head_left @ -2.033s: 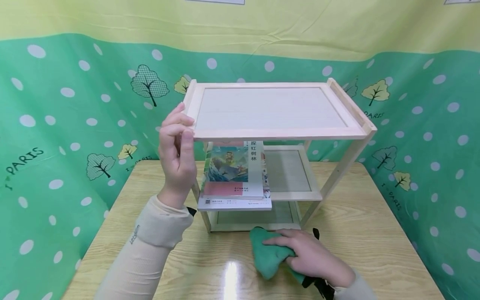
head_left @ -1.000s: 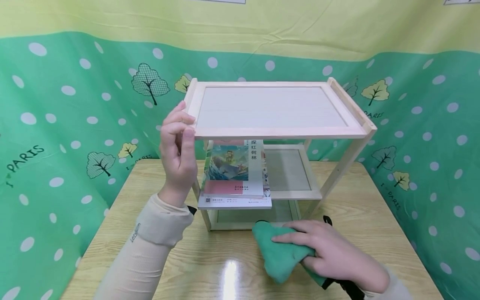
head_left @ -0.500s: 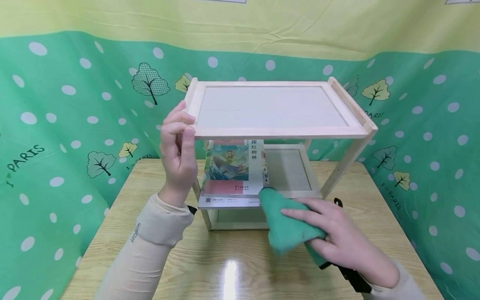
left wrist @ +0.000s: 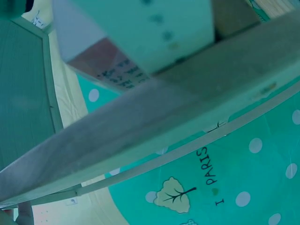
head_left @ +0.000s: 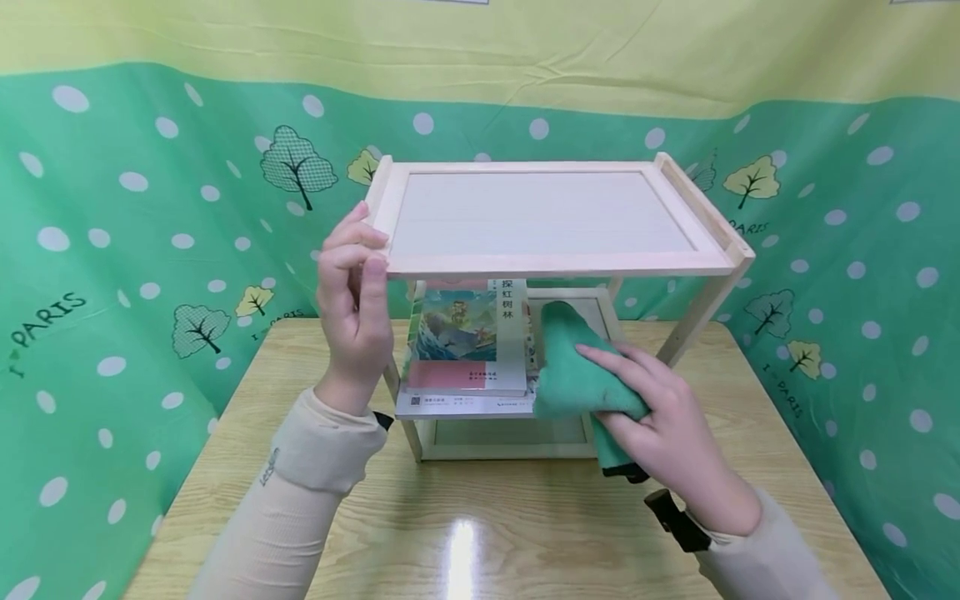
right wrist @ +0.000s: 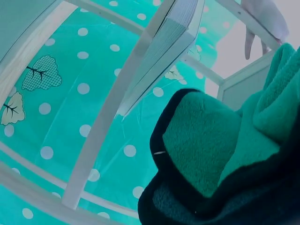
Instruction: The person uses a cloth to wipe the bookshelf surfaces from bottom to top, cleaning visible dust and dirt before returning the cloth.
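My right hand point(head_left: 660, 408) grips a folded green cloth point(head_left: 577, 367) with dark edging. In the head view the cloth overlaps the right part of the middle shelf point(head_left: 600, 300), beside a stack of books point(head_left: 465, 342). The right wrist view shows the cloth point(right wrist: 201, 140) close up, with the book pages beyond it. My left hand point(head_left: 356, 308) holds the front left corner of the top board of a pale wooden three-tier rack point(head_left: 540, 217), thumb in front and fingers over the side rail.
The rack stands on a wood-grain table point(head_left: 465, 517). Its bottom shelf point(head_left: 510, 433) sits low over the tabletop. The lowest book juts past the middle shelf's front edge. Behind hangs a green and yellow curtain point(head_left: 187, 192) with dots and trees.
My right hand has lifted the cloth from in front of the bottom shelf up to the middle shelf, right of the books. The left hand keeps its place on the rack.
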`<state>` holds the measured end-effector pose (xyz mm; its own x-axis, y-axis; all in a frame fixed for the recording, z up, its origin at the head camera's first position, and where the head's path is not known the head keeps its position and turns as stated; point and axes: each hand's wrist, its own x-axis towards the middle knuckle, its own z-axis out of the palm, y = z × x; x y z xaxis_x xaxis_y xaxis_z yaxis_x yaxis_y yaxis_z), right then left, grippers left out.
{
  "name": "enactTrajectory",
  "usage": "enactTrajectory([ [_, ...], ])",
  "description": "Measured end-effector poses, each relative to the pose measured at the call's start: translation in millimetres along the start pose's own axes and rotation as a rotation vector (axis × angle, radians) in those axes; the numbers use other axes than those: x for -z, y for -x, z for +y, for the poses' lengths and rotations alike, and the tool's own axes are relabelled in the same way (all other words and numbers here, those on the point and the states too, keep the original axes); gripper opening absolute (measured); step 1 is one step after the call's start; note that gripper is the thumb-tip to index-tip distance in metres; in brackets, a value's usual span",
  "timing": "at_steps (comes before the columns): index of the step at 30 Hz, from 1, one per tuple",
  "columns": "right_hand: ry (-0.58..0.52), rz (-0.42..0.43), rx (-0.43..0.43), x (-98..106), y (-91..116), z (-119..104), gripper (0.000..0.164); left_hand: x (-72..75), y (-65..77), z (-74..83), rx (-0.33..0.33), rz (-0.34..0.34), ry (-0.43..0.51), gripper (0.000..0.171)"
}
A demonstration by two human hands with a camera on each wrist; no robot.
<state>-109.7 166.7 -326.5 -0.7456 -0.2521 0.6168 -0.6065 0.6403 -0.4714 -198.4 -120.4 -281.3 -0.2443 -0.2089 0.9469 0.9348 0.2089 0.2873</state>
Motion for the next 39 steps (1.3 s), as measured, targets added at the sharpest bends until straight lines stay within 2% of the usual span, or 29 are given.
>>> enactTrajectory([
  [4, 0.024, -0.011, -0.053, -5.1, -8.3, 2.0, 0.058, 0.3, 0.3, 0.1, -0.003, 0.004, 0.004, 0.009],
  [13, 0.16, -0.117, -0.173, -23.1, -26.4, 11.5, 0.046, 0.9, 0.5, 0.0, -0.001, -0.005, 0.006, 0.011],
  [18, 0.266, -0.144, -0.218, -33.0, -34.4, 18.1, 0.046, 1.1, 1.0, -1.0, -0.004, -0.005, 0.006, 0.011],
  [23, 0.334, -0.181, -0.25, -42.1, -40.4, 26.4, 0.052, 0.9, 0.8, -1.1, -0.008, -0.002, 0.009, 0.013],
  [26, 0.358, -0.2, -0.249, -47.7, -42.3, 30.0, 0.056, 0.3, 1.1, -1.5, -0.01, -0.004, 0.013, 0.013],
  [33, 0.466, -0.214, -0.166, -57.8, -46.7, 34.5, 0.073, 0.5, 1.0, -2.2, -0.013, -0.001, 0.01, 0.014],
  [39, 0.505, -0.251, -0.145, -62.8, -50.1, 38.0, 0.066, 1.2, 0.2, -2.4, -0.009, -0.004, 0.003, 0.012],
])
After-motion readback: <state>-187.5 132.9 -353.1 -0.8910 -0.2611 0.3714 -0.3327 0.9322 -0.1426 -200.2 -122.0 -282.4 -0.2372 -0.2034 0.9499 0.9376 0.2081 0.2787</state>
